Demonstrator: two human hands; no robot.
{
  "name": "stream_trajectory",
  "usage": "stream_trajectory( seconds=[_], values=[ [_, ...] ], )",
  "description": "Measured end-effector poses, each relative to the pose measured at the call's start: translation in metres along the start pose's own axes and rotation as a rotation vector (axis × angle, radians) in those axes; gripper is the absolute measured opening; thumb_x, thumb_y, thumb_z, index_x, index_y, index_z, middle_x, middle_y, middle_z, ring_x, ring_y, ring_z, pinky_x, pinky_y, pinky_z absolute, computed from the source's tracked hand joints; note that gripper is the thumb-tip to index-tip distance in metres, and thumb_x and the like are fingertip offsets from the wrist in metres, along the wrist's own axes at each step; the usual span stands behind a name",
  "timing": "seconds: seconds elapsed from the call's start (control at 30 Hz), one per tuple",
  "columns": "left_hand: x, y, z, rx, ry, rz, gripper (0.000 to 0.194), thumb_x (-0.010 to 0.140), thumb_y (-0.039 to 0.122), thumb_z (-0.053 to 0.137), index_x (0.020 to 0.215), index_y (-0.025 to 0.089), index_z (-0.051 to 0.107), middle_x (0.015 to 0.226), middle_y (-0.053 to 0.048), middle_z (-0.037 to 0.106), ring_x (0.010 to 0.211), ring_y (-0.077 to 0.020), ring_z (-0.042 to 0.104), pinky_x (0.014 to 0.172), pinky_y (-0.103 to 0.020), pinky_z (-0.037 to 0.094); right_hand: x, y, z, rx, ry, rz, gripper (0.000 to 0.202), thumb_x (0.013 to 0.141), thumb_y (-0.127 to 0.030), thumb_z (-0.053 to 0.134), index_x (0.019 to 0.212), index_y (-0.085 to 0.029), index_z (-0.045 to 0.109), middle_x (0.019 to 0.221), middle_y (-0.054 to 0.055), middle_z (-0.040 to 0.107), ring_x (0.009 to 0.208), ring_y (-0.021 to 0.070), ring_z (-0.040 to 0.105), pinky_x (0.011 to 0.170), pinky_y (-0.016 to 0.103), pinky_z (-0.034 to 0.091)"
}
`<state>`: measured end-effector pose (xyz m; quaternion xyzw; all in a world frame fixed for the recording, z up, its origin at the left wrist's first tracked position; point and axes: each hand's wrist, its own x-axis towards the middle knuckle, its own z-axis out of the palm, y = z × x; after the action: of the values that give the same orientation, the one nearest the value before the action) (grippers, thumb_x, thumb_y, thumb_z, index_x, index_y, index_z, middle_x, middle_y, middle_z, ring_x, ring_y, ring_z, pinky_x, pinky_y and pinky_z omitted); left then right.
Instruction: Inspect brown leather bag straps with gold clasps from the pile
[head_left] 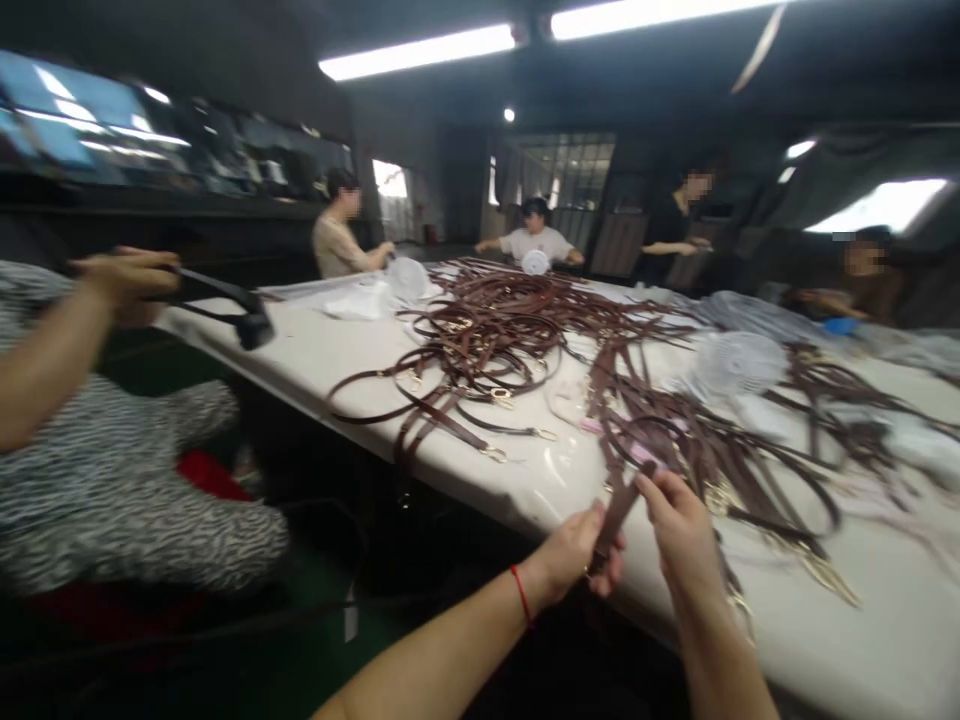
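A brown strap [621, 508] is held at the near edge of the white table. My left hand [583, 550], with a red string on its wrist, is closed round the strap's lower part. My right hand [675, 500] pinches the upper part between thumb and fingers. Just beyond my hands lies a heap of brown straps [660, 440] with gold-coloured clasps. A larger tangle of brown straps [487, 340] spreads over the table further off, some looped over its front edge.
A person in patterned clothes [150, 500] sits at the left, holding a dark strap [225, 300]. Several people work round the white table [360, 440]. White fans [739, 362] and clear plastic bags [780, 315] stand or lie on it.
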<state>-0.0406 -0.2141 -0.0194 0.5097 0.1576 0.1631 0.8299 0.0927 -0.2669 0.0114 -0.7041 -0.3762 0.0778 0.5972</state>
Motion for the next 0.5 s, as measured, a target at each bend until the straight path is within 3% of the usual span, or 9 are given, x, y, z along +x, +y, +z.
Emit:
stream_trajectory(
  seconds=[0.1, 0.17, 0.27, 0.33, 0.5],
  values=[
    [-0.004, 0.01, 0.003, 0.052, 0.034, 0.039, 0.039, 0.088, 0.053, 0.052, 0.086, 0.015, 0.05, 0.055, 0.004, 0.046, 0.039, -0.0054, 0.036, 0.04, -0.018, 0.023, 0.016, -0.007, 0.005, 0.158, 0.055, 0.073, 0.037, 0.076, -0.049, 0.066, 0.069, -0.016, 0.05, 0.058, -0.002, 0.043, 0.054, 0.0091, 0.038, 0.052, 0.021, 0.034],
    [-0.004, 0.013, 0.001, 0.053, 0.0, 0.043, 0.029, 0.086, 0.042, 0.061, 0.09, 0.014, 0.052, 0.059, 0.002, 0.05, 0.042, -0.0061, 0.041, 0.043, -0.018, 0.028, 0.018, -0.011, 0.006, 0.269, 0.018, 0.106, 0.034, 0.079, -0.046, 0.064, 0.074, -0.016, 0.05, 0.058, -0.004, 0.041, 0.052, 0.0077, 0.037, 0.049, 0.02, 0.031],
    [0.0, 0.014, -0.007, -0.123, -0.1, 0.012, 0.03, 0.087, 0.037, 0.062, 0.105, 0.013, 0.059, 0.088, -0.01, 0.064, 0.074, -0.0156, 0.062, 0.065, -0.024, 0.047, 0.007, -0.021, 0.006, 0.418, -0.138, 0.184, 0.032, 0.082, -0.046, 0.062, 0.081, -0.018, 0.047, 0.056, -0.006, 0.044, 0.043, 0.0055, 0.034, 0.041, 0.018, 0.025],
    [0.01, 0.014, -0.014, -0.324, -0.115, -0.017, 0.033, 0.091, 0.039, 0.056, 0.111, 0.013, 0.061, 0.102, -0.013, 0.064, 0.089, -0.0192, 0.063, 0.077, -0.028, 0.049, -0.006, -0.026, 0.007, 0.467, -0.228, 0.239, 0.035, 0.081, -0.048, 0.064, 0.082, -0.018, 0.045, 0.053, -0.007, 0.045, 0.037, 0.005, 0.032, 0.037, 0.018, 0.021],
    [0.042, 0.018, -0.016, -0.63, -0.004, -0.165, 0.041, 0.098, 0.043, 0.04, 0.099, 0.01, 0.063, 0.077, -0.008, 0.062, 0.059, -0.0127, 0.056, 0.056, -0.024, 0.046, -0.033, -0.022, 0.01, 0.442, -0.287, 0.333, 0.038, 0.079, -0.051, 0.064, 0.079, -0.017, 0.046, 0.056, -0.002, 0.058, 0.034, 0.0051, 0.035, 0.034, 0.018, 0.02]
  ],
)
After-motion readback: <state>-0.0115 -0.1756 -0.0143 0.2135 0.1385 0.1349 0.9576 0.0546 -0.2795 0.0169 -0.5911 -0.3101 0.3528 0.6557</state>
